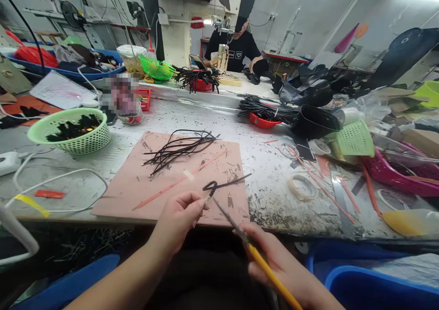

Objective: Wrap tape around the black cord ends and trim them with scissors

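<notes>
My left hand (183, 211) is closed in a pinch on the pale end of a thin black cord (214, 189). The cord loops above my fingertips, and its loose end reaches right across a pink mat (120, 186). In my right hand (270, 253) is a pair of yellow-handled scissors (253, 250). Their pointed metal tip lies close to the held end of the cord; I cannot tell whether it touches. Further up the mat lies a bundle of similar black cords (181, 147).
A green basket (73, 143) with black pieces stands left. Red bowls (264, 121) of black cords stand behind the mat. A tape roll (302, 187), a metal ruler (341, 205) and orange strips lie right. Across the table a person (236, 49) sits at a sewing machine (174, 31).
</notes>
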A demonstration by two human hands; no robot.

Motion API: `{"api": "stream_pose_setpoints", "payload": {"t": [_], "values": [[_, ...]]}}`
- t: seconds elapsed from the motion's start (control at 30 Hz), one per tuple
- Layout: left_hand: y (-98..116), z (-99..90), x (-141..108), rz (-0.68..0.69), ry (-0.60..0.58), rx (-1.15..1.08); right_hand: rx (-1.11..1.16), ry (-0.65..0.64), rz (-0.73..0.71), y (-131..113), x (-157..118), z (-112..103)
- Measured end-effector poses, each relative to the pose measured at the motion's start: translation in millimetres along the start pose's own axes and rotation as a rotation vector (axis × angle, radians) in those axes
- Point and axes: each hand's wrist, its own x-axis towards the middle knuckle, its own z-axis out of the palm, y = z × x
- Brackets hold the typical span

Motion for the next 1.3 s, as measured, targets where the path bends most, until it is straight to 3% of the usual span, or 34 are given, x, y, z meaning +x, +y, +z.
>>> {"api": "stream_pose_setpoints", "payload": {"t": [0.17,0.9,1.3], "values": [[2,-5.0,1,0.039,0.019,-0.006,0.019,-0.117,0.001,-6,9,4],[-1,-16.8,9,0.026,-0.037,0.007,-0.119,-0.141,-0.057,-7,22,16],[-15,-41.7,23,-0.099,0.076,0.006,-0.259,-0.216,-0.097,3,50,27]]}}
